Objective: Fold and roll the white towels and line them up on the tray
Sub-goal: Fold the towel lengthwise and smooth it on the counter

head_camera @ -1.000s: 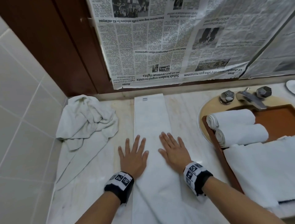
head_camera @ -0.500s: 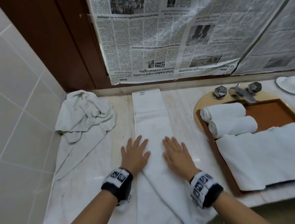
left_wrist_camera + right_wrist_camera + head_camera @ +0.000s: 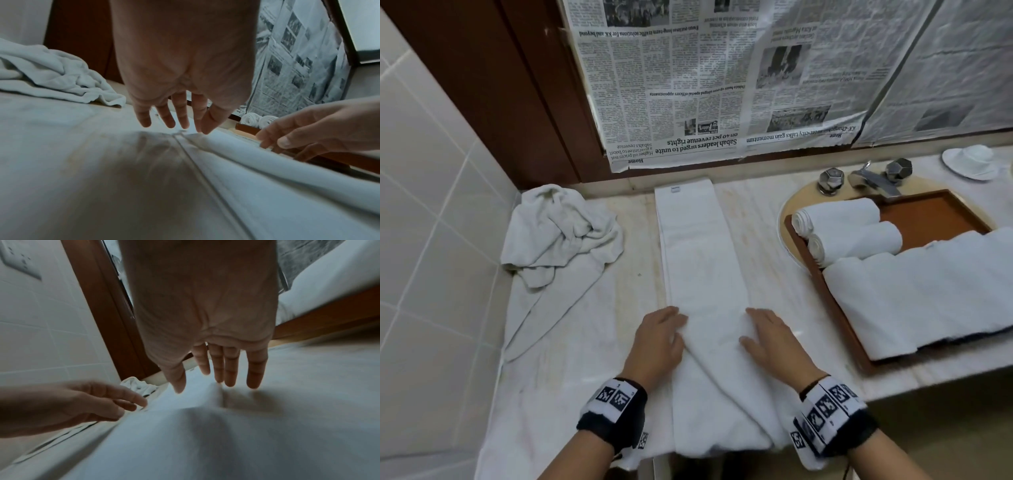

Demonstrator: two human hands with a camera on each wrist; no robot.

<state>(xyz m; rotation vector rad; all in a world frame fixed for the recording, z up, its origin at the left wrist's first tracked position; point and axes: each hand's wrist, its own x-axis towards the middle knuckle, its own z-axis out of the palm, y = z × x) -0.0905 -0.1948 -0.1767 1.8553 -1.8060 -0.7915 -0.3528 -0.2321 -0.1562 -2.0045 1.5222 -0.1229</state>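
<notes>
Folded towel strip runs from six o'clock to twelve across the marble counter. Left hand and right hand flank its near end, fingers loose and holding nothing. Tray at three o'clock carries two rolled towels.

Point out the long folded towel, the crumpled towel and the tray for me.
long folded towel [image 3: 698, 253], head view, middle of the flat strip.
crumpled towel [image 3: 558, 229], head view, the bunched heap.
tray [image 3: 935, 219], head view, bare brown floor behind the rolls.
</notes>
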